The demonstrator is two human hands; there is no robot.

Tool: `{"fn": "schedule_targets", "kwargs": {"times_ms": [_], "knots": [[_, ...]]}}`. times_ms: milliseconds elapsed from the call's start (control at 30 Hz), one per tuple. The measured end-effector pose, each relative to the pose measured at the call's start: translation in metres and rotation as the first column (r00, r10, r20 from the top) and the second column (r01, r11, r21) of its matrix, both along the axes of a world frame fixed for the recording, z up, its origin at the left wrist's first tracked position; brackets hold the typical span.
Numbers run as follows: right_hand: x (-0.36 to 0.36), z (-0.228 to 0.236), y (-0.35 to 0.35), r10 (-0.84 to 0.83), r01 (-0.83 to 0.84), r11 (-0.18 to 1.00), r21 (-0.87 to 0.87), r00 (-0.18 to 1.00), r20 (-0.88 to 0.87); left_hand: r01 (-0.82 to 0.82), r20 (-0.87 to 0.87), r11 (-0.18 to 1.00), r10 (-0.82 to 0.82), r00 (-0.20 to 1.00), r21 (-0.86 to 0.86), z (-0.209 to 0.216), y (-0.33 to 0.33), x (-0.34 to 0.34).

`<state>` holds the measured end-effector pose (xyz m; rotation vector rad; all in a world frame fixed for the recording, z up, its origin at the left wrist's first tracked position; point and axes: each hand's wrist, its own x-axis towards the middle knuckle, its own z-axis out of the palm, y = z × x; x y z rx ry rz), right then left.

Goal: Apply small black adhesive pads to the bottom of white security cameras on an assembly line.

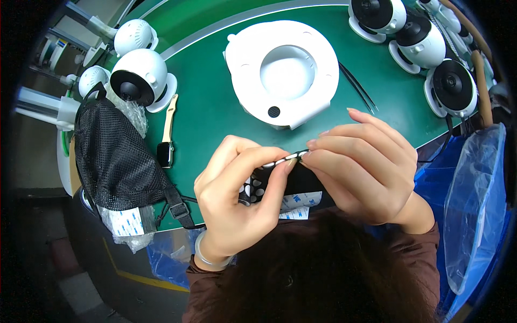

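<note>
A thin black sheet with rows of pale round dots (259, 191) is bent up between my two hands near the table's front edge. My left hand (234, 188) pinches its upper edge between thumb and index finger. The thumb and index finger of my right hand (369, 167) close on the same edge just to the right, with the other fingers raised. Just beyond my hands lies a white ring-shaped fixture (245, 70) with a wide round opening. A small black mesh disc (274, 112) sits in its near rim. Black tweezers (356, 86) lie right of it.
Several white ball-shaped cameras (455, 86) stand at the back right; others (141, 72) stand at the back left. A black mesh bag (116, 151) and a wristwatch (166, 153) are on the left. Printed backing paper (296, 212) lies below my hands. Blue bags (431, 185) hang at the right.
</note>
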<state>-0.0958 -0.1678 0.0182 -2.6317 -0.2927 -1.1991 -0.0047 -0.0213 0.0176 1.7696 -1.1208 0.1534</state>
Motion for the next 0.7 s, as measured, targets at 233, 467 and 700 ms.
{"fn": "schedule_targets", "kwargs": {"times_ms": [233,467,700], "knots": [[-0.003,0.008,0.008,0.068,-0.071,0.996,-0.056,0.996,-0.056,-0.133,0.054,0.991,0.133,0.99,-0.005,-0.002,-0.005,0.002],[0.016,0.019,-0.04,0.075,0.079,0.653,0.753,0.983,-0.169,0.018,-0.068,1.0,-0.02,0.997,-0.021,-0.005,-0.004,0.004],[0.022,0.018,-0.045,0.173,0.12,0.556,0.823,0.951,-0.256,-0.002,-0.086,1.0,0.003,0.996,0.009,-0.003,-0.009,0.004]]}}
